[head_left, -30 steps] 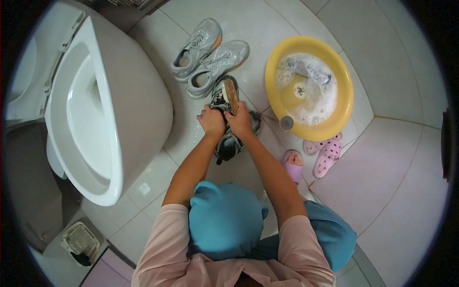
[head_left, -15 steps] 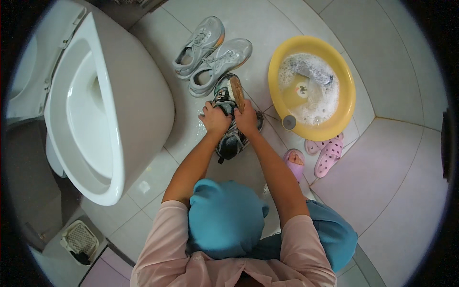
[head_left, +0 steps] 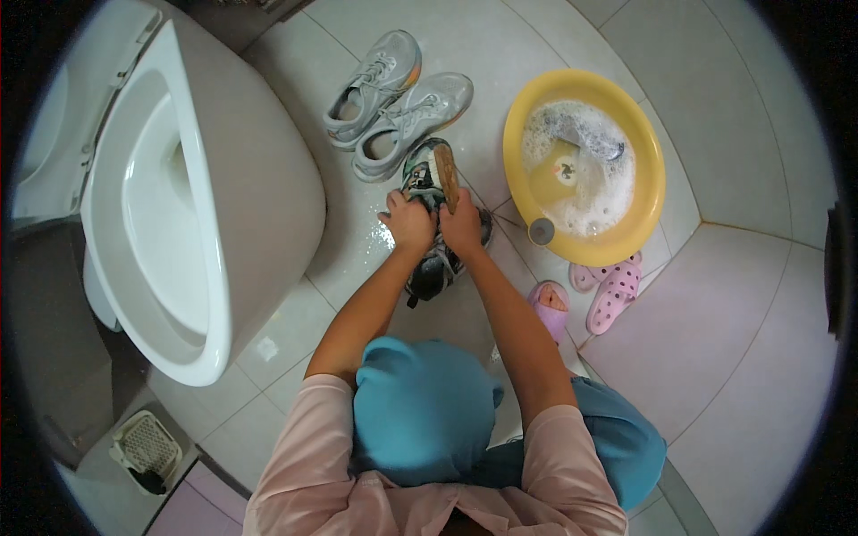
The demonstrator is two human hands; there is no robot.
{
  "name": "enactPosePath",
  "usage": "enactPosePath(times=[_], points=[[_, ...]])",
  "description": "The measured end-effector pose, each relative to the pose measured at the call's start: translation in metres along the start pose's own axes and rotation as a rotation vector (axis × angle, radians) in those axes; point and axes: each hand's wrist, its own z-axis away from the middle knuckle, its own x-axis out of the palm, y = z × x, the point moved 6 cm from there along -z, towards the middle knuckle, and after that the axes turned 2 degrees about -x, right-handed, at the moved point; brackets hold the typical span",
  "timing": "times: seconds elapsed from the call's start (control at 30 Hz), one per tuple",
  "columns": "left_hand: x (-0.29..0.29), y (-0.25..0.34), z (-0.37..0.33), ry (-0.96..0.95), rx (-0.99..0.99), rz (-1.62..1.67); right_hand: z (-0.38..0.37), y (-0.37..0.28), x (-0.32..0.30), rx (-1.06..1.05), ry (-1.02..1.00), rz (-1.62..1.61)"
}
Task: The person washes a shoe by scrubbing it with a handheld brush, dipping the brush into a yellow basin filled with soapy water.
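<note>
Between my feet, a dark sneaker (head_left: 433, 278) with white and green patches lies on the wet floor, toe pointing away from me. My left hand (head_left: 410, 222) is closed on its side near the laces, pressing it down. In my right hand (head_left: 459, 223) is a wooden-backed scrubbing brush (head_left: 446, 173), laid along the front of the sneaker; its bristles are mostly hidden. Part of another dark shoe (head_left: 487, 227) shows at the right, beside my right wrist. A pair of wet grey sneakers (head_left: 413, 123) stands just beyond the toe.
To the right stands a yellow basin (head_left: 516, 170) of foamy water, with a grey-white thing (head_left: 583, 134) soaking in it. Pink dotted clogs (head_left: 615, 297) sit below it, near my pink-shod foot (head_left: 549, 308). A white toilet (head_left: 206, 232) takes up the left; a beige plastic basket (head_left: 147, 444) is at lower left.
Both hands stay at the sneaker, with the brush held at nearly the same place on its front. The view has shifted very slightly.
</note>
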Motion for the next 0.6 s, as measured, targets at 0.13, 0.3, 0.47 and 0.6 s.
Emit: enactPosePath(times=[0.13, 0.3, 0.47, 0.6], points=[[0.002, -0.003, -0.004, -0.005, -0.017, 0.000, 0.003, -0.006, 0.002, 0.042, -0.002, 0.028], [0.001, -0.005, -0.008, -0.006, 0.020, -0.021, 0.001, -0.001, -0.002, 0.019, 0.021, 0.019], [0.000, -0.018, -0.013, -0.084, 0.143, 0.432, 0.000, -0.001, -0.002, -0.005, -0.038, 0.008], [0.006, -0.047, -0.036, -0.512, 0.137, 0.849, -0.002, -0.016, 0.014, 0.058, -0.077, -0.084]])
